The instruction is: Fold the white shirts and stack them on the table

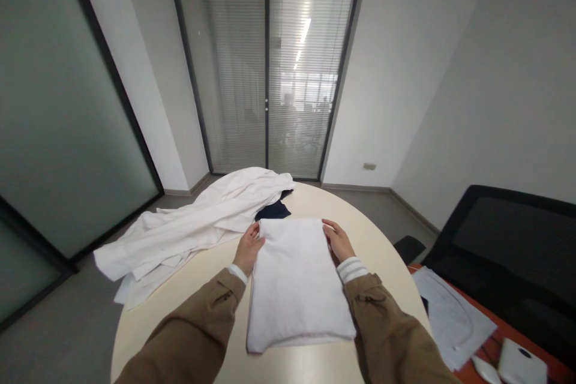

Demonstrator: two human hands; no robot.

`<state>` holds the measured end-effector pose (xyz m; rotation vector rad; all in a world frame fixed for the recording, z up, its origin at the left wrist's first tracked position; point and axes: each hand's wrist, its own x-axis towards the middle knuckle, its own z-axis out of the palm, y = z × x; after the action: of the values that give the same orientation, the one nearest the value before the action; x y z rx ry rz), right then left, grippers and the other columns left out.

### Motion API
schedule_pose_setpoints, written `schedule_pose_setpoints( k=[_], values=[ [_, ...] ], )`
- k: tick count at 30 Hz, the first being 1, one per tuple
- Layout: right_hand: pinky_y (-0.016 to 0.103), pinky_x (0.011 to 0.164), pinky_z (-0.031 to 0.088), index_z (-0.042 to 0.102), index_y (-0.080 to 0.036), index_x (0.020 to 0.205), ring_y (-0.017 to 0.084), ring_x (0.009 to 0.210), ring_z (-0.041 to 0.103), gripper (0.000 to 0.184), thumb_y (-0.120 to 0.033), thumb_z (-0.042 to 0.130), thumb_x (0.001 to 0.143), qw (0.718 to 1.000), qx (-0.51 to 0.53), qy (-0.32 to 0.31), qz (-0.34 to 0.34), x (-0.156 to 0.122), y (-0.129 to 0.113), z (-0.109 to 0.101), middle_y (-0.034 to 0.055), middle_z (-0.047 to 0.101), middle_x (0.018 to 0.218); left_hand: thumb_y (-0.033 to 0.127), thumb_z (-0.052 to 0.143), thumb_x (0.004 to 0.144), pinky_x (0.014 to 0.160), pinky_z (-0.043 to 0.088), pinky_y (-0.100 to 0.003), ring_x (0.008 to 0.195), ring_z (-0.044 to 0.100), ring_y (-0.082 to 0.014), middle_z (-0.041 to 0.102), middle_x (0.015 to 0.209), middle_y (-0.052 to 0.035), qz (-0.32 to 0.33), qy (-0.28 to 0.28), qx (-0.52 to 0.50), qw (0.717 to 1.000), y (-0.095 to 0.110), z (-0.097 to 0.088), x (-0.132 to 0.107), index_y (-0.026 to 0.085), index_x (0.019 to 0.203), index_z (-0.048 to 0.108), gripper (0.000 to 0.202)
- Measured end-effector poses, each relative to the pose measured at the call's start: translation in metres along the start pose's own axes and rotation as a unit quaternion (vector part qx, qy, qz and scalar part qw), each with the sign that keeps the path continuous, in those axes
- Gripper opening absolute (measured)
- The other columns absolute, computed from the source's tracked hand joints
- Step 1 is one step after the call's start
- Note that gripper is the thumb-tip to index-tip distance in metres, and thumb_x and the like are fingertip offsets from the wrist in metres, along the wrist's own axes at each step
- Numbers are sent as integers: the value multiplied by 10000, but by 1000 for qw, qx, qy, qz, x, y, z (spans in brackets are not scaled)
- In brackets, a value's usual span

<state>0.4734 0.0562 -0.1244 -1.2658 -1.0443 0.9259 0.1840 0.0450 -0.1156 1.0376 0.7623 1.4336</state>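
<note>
A folded white garment [297, 282] lies flat on the round cream table [382, 264] in front of me. My left hand [248, 249] rests against its far left corner, fingers curled at the edge. My right hand [337, 241] lies on the far right corner, fingers bent over the fabric's edge. Both forearms in tan sleeves flank the garment. Whether the fingers pinch the cloth or only press on it I cannot make out.
A heap of loose white clothes [189, 222] covers the table's far left, hanging over its edge, with a dark garment [273, 210] beside it. A black chair [508, 258] stands at right, beside an orange desk with papers [450, 318] and a white device [522, 363]. Glass doors [266, 78] are ahead.
</note>
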Motion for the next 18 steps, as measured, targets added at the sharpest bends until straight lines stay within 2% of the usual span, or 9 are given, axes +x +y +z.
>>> schedule_pose_setpoints(
  k=[3, 6, 9, 11, 14, 16, 18],
  values=[
    [301, 592, 508, 654, -183, 1180, 184, 644, 632, 548, -489, 709, 730, 998, 47, -19, 29, -3, -4, 1, 13, 697, 709, 224, 777, 649, 1031, 446, -453, 1172, 609, -297, 618, 1297, -159, -11, -2, -32, 999, 2, 0, 0, 154, 1222, 553, 620],
    [320, 723, 533, 715, -191, 1028, 212, 816, 663, 431, -512, 705, 742, 997, 61, -54, 12, -4, -6, 4, 47, 739, 878, 211, 771, 640, 1006, 465, -444, 1136, 628, -295, 628, 1283, -160, -15, -1, -42, 999, 4, 1, 0, 151, 1193, 559, 596],
    [335, 829, 525, 730, -216, 988, 230, 946, 658, 397, -540, 645, 775, 997, 78, -21, -20, -2, -5, 6, 49, 742, 1008, 216, 773, 642, 990, 478, -428, 1137, 627, -287, 605, 1325, -157, -11, 11, -41, 999, 8, 3, -2, 173, 1236, 529, 643],
    [339, 807, 529, 717, -230, 1053, 233, 928, 665, 433, -545, 638, 767, 996, 92, -2, -11, -2, -5, 6, 45, 743, 1019, 225, 775, 656, 968, 492, -424, 1122, 637, -279, 595, 1343, -150, -13, 9, -46, 999, 11, 5, -4, 203, 1315, 475, 725],
    [316, 709, 522, 641, -253, 1226, 216, 839, 670, 551, -524, 675, 748, 995, 90, -39, 16, -4, -9, 5, 35, 746, 977, 300, 752, 728, 933, 509, -411, 1092, 653, -266, 622, 1310, -140, -10, 14, -45, 999, 16, 6, -3, 232, 1397, 418, 751],
    [289, 671, 503, 599, -261, 1287, 197, 816, 658, 588, -508, 686, 760, 994, 82, -72, 17, -6, -13, 3, 32, 739, 974, 390, 711, 786, 927, 509, -387, 1103, 646, -261, 634, 1295, -142, 3, 31, -19, 999, 18, 5, 0, 208, 1360, 494, 640],
    [264, 633, 478, 620, -245, 1256, 178, 789, 641, 560, -499, 699, 763, 993, 65, -93, 7, -7, -17, 1, 38, 730, 966, 458, 684, 807, 912, 510, -358, 1112, 637, -264, 637, 1292, -144, 18, 42, 29, 999, 19, 1, 4, 176, 1265, 600, 545]
  ],
)
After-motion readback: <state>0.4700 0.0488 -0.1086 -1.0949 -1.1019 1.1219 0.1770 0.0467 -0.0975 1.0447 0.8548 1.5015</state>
